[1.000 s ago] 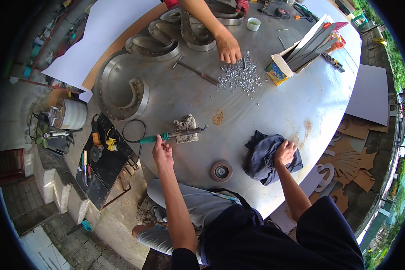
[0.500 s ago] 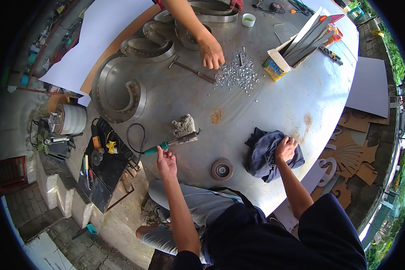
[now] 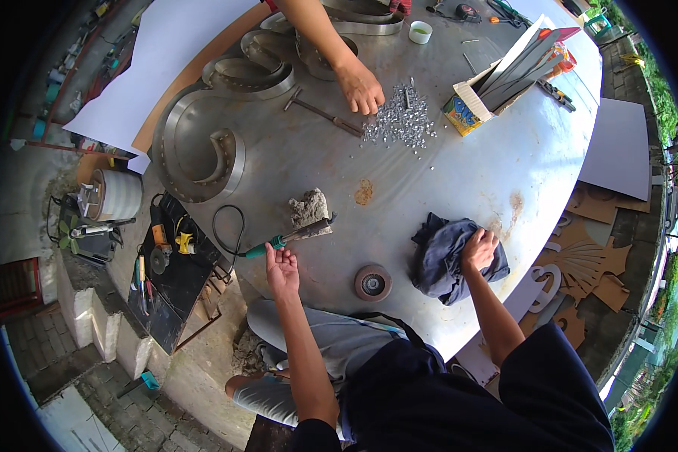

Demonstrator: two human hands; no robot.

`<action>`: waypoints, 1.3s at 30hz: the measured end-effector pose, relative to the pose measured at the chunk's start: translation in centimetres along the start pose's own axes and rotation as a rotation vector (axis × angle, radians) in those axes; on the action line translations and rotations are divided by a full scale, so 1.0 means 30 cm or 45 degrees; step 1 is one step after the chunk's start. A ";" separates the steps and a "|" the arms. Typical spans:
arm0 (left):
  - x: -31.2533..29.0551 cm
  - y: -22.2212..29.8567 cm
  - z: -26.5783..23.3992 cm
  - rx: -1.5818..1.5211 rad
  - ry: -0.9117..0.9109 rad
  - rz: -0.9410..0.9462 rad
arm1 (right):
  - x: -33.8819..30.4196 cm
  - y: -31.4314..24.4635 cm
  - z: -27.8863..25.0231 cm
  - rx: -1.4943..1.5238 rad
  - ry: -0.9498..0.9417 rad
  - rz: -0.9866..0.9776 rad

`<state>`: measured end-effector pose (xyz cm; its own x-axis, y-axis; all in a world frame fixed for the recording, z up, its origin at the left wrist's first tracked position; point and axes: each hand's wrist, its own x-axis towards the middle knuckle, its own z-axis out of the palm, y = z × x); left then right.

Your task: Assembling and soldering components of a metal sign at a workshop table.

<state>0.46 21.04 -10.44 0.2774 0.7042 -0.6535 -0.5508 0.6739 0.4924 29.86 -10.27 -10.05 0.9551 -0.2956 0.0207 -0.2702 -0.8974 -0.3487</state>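
My left hand [image 3: 282, 273] is turned palm up with its fingers loosely apart, right below the green handle of a soldering iron [image 3: 260, 249]. The fingertips are at the handle; no grip round it shows. The iron's dark metal end lies over a grey, crusty lump [image 3: 309, 209] on the metal table. Over to the right, my right hand [image 3: 480, 250] has its fingers closed on a bunched dark cloth [image 3: 448, 260]. A round abrasive disc [image 3: 373, 283] lies on the metal between my two hands.
Across the table [image 3: 316, 162], another person's hand [image 3: 363, 89] is at a pile of clear beads [image 3: 405, 119], beside a T-shaped tool [image 3: 324, 114]. Curved metal letter strips [image 3: 237, 166] stand at left. A box of strips [image 3: 467, 109] stands far right. An angle grinder [image 3: 160, 245] lies lower left.
The other person's hand has moved slightly right and down by the beads. My right hand stays on the cloth, and my left hand keeps almost the same place by the iron.
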 end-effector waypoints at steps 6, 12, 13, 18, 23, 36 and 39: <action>0.006 0.007 -0.023 -0.047 -0.031 -0.039 | -0.001 -0.003 -0.001 -0.017 -0.009 0.014; 0.002 0.006 -0.029 -0.078 -0.079 -0.045 | -0.005 -0.003 -0.009 -0.024 -0.029 0.006; 0.003 0.004 -0.029 -0.076 -0.073 -0.043 | -0.005 -0.003 -0.008 -0.022 -0.027 0.001; 0.002 0.002 -0.022 -0.065 -0.080 -0.037 | -0.002 -0.004 -0.008 0.003 -0.005 0.002; -0.001 0.004 -0.020 -0.062 -0.077 -0.036 | -0.002 -0.003 -0.002 0.001 -0.009 0.006; -0.001 0.005 -0.023 -0.026 -0.073 -0.023 | -0.004 -0.002 -0.006 0.008 -0.012 0.002; -0.001 0.011 -0.025 -0.018 -0.086 -0.025 | -0.005 -0.002 -0.004 0.013 -0.011 -0.008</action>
<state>-0.32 21.07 -10.68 0.3409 0.7046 -0.6223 -0.5557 0.6850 0.4712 29.72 -10.22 -9.92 0.9578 -0.2871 0.0149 -0.2630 -0.8959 -0.3581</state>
